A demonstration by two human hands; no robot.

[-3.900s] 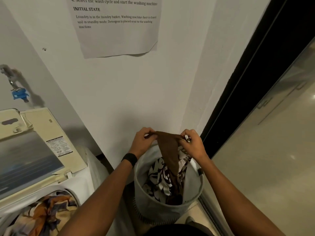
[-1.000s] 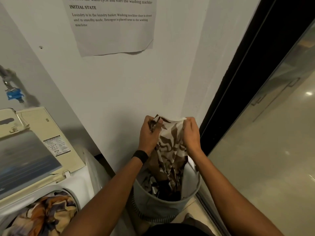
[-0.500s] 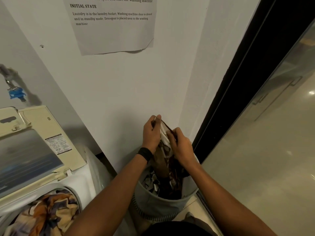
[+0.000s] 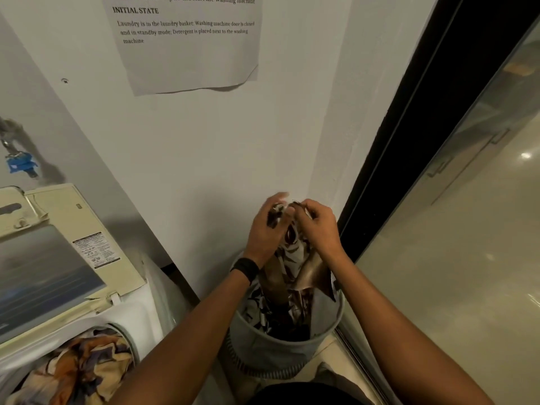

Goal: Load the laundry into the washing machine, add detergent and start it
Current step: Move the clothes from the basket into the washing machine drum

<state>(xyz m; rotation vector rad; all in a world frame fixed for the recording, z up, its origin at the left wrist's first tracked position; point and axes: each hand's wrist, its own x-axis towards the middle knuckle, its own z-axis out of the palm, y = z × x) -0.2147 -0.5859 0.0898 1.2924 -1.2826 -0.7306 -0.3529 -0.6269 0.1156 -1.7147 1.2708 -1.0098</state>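
Note:
A grey laundry basket (image 4: pixel 280 350) stands on the floor against the wall, with brown and white patterned clothes inside. Above it my left hand (image 4: pixel 264 232) and my right hand (image 4: pixel 320 226) both grip the top of a brown-and-white patterned garment (image 4: pixel 292 254), bunched between them and hanging down into the basket. The left hand is blurred. At the lower left the top-loading washing machine (image 4: pixel 137 311) stands with its lid (image 4: pixel 52 258) raised, and an orange and purple patterned cloth (image 4: pixel 79 369) lies in the drum.
A printed instruction sheet (image 4: pixel 187 42) hangs on the white wall. A blue tap fitting (image 4: pixel 20 163) sits on the wall above the machine. A dark door frame (image 4: pixel 409 135) and a glass panel (image 4: pixel 467 229) run down the right side, close to the basket.
My hands have shifted their hold on the patterned garment, gathering it into a tighter bunch above the basket. Earlier it was spread wide between them. The view has tilted slightly.

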